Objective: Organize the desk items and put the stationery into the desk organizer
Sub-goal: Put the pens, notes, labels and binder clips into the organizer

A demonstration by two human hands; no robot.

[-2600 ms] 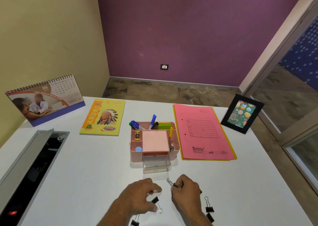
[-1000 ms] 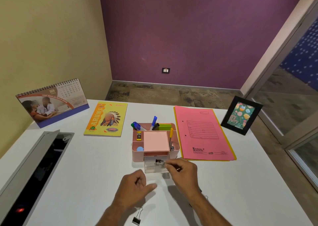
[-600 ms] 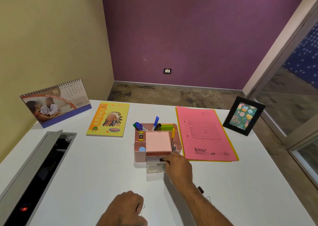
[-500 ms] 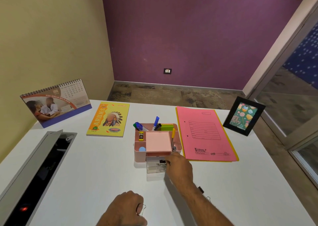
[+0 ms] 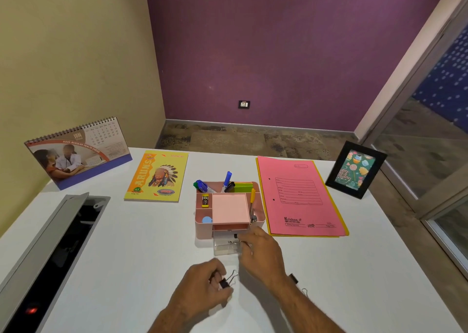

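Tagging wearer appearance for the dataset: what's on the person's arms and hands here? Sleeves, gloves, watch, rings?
Both forearms are bare as far as the frame shows, with no sleeves in view. The left hand and right hand wear no gloves. No watch, band or ring is visible on the parts shown.

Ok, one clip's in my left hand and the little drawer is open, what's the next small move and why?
Probably carry the binder clip that your left hand pinches forward into the clear drawer. The drawer is pulled out of the pink organizer, your right hand is at its edge, and a clip already lies inside.
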